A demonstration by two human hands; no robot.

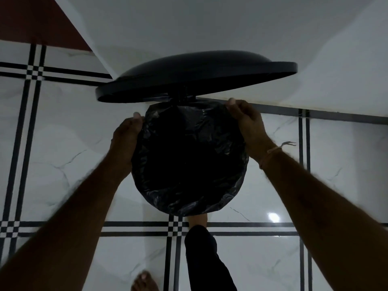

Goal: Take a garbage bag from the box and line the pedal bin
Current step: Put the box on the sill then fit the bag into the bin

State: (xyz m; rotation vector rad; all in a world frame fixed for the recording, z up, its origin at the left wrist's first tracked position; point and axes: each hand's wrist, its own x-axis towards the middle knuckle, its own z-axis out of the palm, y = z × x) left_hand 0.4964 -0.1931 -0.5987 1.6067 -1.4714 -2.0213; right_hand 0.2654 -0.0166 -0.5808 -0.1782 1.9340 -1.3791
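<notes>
A round black pedal bin stands on the floor below me with its black lid (195,75) raised and tilted back. A black garbage bag (189,158) sits inside it, its crinkled edge folded over the rim all around. My left hand (126,137) grips the bag's edge at the rim's left side. My right hand (247,124) pinches the bag's edge at the far right of the rim. A foot (198,221) in a dark trouser leg rests at the bin's near base, where the pedal is hidden. The box is not in view.
The floor (69,164) is glossy white marble tile with black striped borders. A white wall (210,24) rises right behind the bin, with a dark red area (31,19) at the far left. My other bare foot (144,280) shows at the bottom edge.
</notes>
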